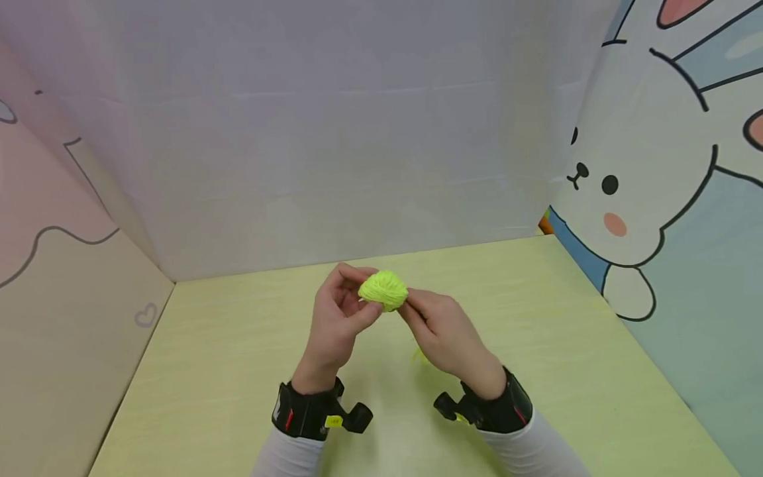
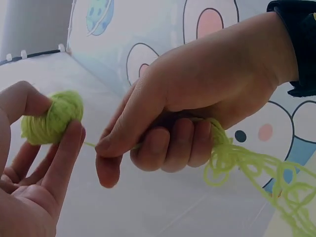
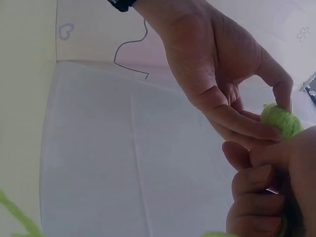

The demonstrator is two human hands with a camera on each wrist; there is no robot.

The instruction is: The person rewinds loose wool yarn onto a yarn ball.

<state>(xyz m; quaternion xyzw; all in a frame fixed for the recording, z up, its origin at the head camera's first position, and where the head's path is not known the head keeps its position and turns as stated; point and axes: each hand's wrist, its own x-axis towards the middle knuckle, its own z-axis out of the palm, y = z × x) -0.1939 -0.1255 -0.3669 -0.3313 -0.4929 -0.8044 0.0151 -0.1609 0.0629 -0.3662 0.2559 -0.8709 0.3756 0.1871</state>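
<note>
A small neon-yellow ball of yarn point(image 1: 384, 290) is pinched between the thumb and fingers of my left hand point(image 1: 338, 318), held up over the table. My right hand point(image 1: 446, 331) is just right of it, thumb and index finger pinching the strand that leads off the ball. In the left wrist view this short strand point(image 2: 89, 144) runs between the wound ball point(image 2: 54, 118) and my right fingertips. The other right fingers curl round more yarn, and a loose, looping tangle point(image 2: 266, 170) trails from the back of that fist. The right wrist view shows the ball point(image 3: 280, 121) partly hidden.
A pale yellow-green table point(image 1: 238, 358) lies under both hands. A white cloth point(image 1: 334, 146) hangs behind it, with printed cartoon panels on the left and right, one with a rabbit point(image 1: 644, 165). Both wrists wear black camera straps point(image 1: 306, 409).
</note>
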